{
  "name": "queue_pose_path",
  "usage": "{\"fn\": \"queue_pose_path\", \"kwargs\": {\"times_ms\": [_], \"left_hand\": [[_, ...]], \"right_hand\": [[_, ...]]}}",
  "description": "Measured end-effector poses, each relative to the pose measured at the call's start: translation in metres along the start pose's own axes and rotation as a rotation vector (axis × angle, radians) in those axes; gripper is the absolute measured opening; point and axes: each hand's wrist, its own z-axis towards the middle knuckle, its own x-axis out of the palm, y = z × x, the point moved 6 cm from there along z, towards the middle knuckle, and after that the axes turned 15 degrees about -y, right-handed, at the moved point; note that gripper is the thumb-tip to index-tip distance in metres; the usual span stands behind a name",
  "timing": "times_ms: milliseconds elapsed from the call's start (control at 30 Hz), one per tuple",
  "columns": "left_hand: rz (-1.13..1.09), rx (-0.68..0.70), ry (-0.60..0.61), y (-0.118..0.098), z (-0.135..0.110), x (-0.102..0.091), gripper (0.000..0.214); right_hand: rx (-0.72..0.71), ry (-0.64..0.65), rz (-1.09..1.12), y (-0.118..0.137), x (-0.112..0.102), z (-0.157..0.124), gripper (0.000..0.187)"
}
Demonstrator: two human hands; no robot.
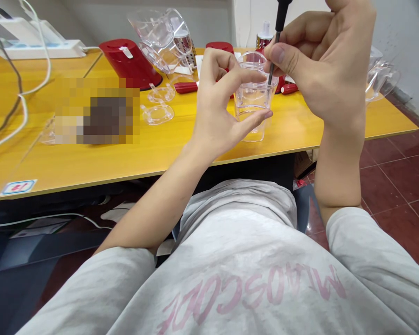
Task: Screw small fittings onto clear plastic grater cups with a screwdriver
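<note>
My left hand (219, 102) grips a clear plastic cup-shaped part (253, 104) above the front edge of the yellow table (125, 149), fingers wrapped round its rim and side. My right hand (324, 60) is closed on a black-handled screwdriver (278, 32), held upright with its thin shaft pointing down into the clear part. The screwdriver's tip is hidden inside the plastic.
On the table lie a red cone-shaped base (129, 63), a clear housing with a metal drum (167, 39), two clear oval pieces (157, 114), red handles (185, 87), more clear parts at the right (382, 77), and a white power strip (38, 46) with cables at the left. Red floor tiles (398, 177) lie at the right.
</note>
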Motion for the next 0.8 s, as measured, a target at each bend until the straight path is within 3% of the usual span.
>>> {"fn": "queue_pose_path", "kwargs": {"times_ms": [100, 233, 400, 500, 667, 800], "left_hand": [[0.006, 0.043, -0.022, -0.002, -0.001, 0.0, 0.071], [0.043, 0.032, -0.031, -0.006, -0.002, 0.0, 0.063], [0.035, 0.084, -0.057, -0.008, -0.002, 0.0, 0.067], [0.054, 0.049, -0.051, -0.004, -0.002, 0.002, 0.066], [0.055, 0.141, -0.11, -0.015, -0.001, -0.001, 0.072], [0.06, 0.2, -0.105, -0.008, -0.003, 0.0, 0.081]], "right_hand": [[-0.049, 0.107, -0.02, 0.004, -0.008, 0.004, 0.067], [-0.13, 0.156, 0.047, 0.009, -0.013, 0.006, 0.067], [-0.137, 0.177, 0.269, 0.021, -0.005, 0.004, 0.073], [-0.183, 0.211, 0.353, 0.026, 0.001, 0.002, 0.079], [-0.266, 0.203, 0.374, 0.013, 0.002, 0.003, 0.073], [-0.263, 0.205, 0.199, -0.003, 0.001, 0.007, 0.062]]}}
